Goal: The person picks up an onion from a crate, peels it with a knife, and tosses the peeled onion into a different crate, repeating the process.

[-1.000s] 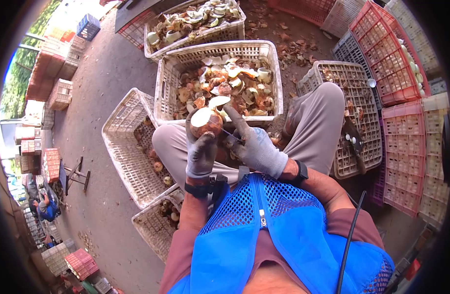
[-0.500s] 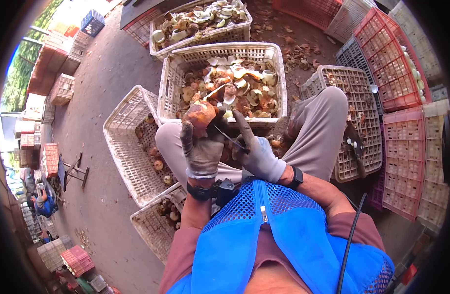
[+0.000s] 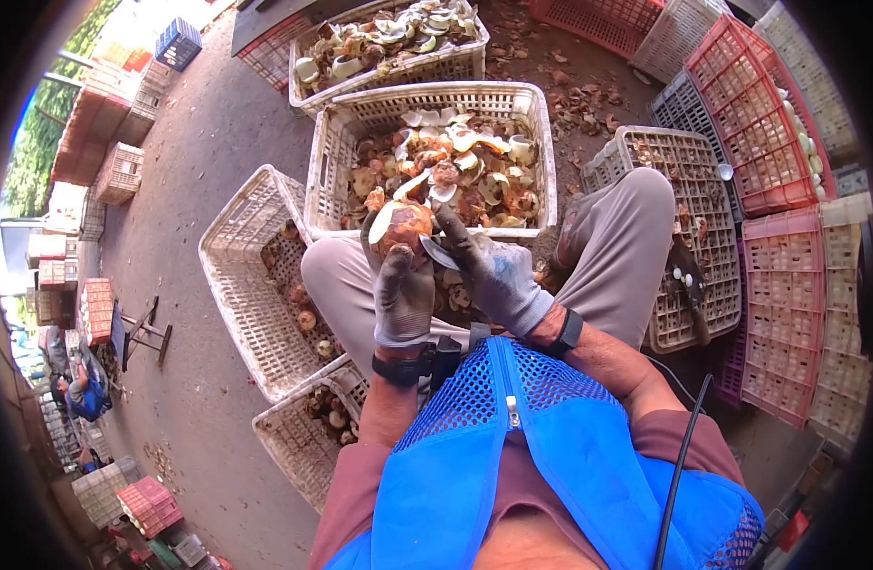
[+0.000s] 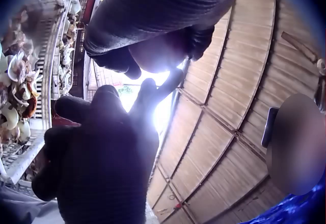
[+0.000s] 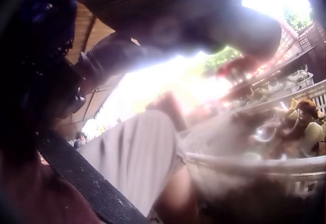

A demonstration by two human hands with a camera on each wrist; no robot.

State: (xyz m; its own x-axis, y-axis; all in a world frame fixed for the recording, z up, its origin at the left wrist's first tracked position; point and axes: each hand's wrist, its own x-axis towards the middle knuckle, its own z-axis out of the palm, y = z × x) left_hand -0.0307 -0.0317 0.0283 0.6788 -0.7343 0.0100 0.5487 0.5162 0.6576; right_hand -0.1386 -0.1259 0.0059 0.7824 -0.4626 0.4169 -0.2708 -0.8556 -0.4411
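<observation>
The head camera looks forward and down from above, over the vest (image 3: 436, 475) to the left grip (image 3: 405, 299) and the right grip (image 3: 503, 282), very widely. The left wrist camera is close under both grips and faces upward, to the roof (image 4: 216, 124). The right wrist camera looks across the trousers (image 5: 135, 155). Both wrist views share the roof; all three share the crate (image 3: 330, 157).

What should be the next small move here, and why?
Perhaps the right hand should draw the knife along the brown skin beside the pale patch: the left hand holds the round vegetable, its visible side is mostly brown, and the knife is close.
</observation>
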